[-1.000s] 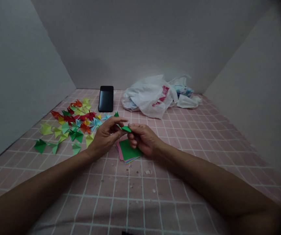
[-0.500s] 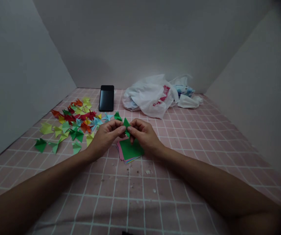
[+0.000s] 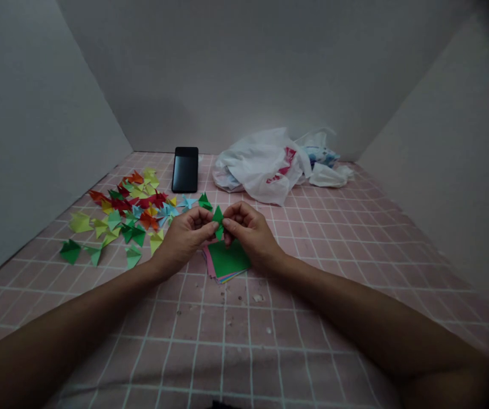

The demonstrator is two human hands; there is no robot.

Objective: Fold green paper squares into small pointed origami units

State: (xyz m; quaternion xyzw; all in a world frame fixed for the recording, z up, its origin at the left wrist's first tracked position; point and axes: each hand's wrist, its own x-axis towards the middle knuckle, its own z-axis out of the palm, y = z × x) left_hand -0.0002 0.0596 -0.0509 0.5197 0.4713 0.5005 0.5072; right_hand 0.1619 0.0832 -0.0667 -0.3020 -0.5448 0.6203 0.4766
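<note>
A small green folded paper (image 3: 218, 216), diamond-shaped with a point at the top, is pinched between my two hands. My left hand (image 3: 191, 232) grips its left side between thumb and fingers. On its right side, my right hand (image 3: 249, 233) holds it the same way. Just below lies a stack of square origami paper (image 3: 230, 260), green on top with pink, yellow and blue edges showing. My right hand covers part of the stack's right side. Beyond my left hand a folded green paper piece (image 3: 204, 201) rests on the cloth.
Folded paper pieces (image 3: 131, 232) in several colours spread over the left side. A black phone (image 3: 185, 170) lies at the back, with a white plastic bag (image 3: 265, 165) to its right. Pink checked cloth (image 3: 334, 255) covers the surface, and pale walls (image 3: 236, 74) enclose it.
The green folded paper has turned slightly, now standing more upright and showing a wider diamond face. Both hands keep their pinch in almost the same place.
</note>
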